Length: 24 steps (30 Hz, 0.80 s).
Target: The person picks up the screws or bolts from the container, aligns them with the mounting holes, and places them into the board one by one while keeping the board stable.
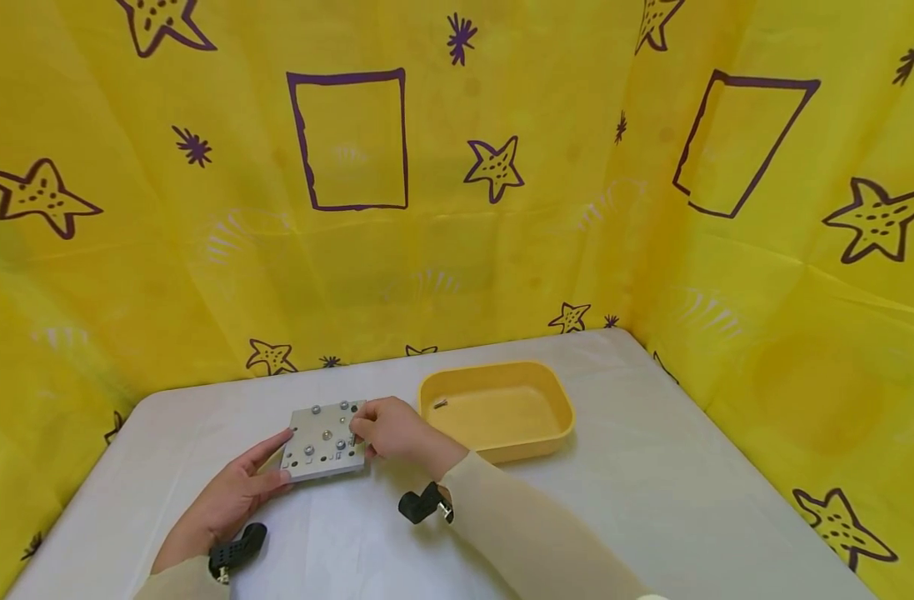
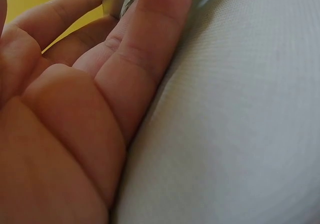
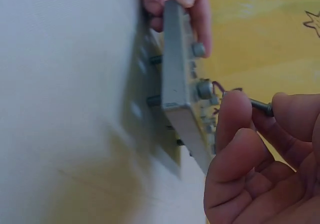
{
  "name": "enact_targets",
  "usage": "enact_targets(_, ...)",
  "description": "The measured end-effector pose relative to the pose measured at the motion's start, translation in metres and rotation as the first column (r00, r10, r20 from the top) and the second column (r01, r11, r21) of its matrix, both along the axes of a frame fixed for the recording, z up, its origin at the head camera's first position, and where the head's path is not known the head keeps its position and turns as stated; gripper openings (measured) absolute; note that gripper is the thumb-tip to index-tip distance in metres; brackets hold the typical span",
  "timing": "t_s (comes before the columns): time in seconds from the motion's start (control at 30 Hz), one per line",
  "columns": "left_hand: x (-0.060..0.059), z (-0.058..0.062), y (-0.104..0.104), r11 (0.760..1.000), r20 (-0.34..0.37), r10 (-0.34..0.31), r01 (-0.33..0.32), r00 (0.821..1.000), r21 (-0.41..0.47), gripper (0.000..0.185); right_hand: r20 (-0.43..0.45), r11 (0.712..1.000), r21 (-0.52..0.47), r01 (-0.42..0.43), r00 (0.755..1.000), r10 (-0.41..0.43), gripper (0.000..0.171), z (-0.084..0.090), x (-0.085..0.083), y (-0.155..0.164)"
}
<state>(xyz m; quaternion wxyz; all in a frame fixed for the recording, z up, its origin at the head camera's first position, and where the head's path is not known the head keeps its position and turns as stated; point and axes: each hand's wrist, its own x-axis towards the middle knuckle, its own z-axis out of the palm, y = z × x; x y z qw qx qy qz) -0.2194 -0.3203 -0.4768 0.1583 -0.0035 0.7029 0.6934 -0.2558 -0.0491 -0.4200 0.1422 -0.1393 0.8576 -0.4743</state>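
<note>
Left hand (image 1: 227,500) steadies the square grey metal plate (image 1: 324,440) while right hand (image 1: 392,429) pinches a small dark screw (image 3: 261,105) (mid-step), next needing careful alignment with a hole.

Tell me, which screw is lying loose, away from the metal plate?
The small screw inside the yellow tray, near its back left corner. The others sit in the plate.

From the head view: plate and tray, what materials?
Square plate: likely metal, matte grey, flat sharp edges, shiny screw heads. Left hand steadies it; right hand pinches a dark screw. Tray: probably plastic, smooth uniform yellow, rounded rim.
</note>
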Motion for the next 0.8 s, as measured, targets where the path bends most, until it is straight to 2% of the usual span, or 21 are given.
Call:
enact_targets(0.17, 0.0003, 0.0009, 0.0010, 1.000, 0.002, 0.001, -0.001, 1.000, -0.004, 0.080, -0.046, 0.997, 0.076, -0.031, 0.998, 0.035, 0.018, -0.0068, 0.0046, -0.0036)
enact_targets(0.8, 0.0004, 0.0010, 0.0009, 1.000, 0.001, 0.005, -0.005, 1.000, -0.029, 0.080, -0.064, 0.990, 0.136, -0.023, 0.997, 0.032, 0.008, -0.0069, 0.0100, -0.0076)
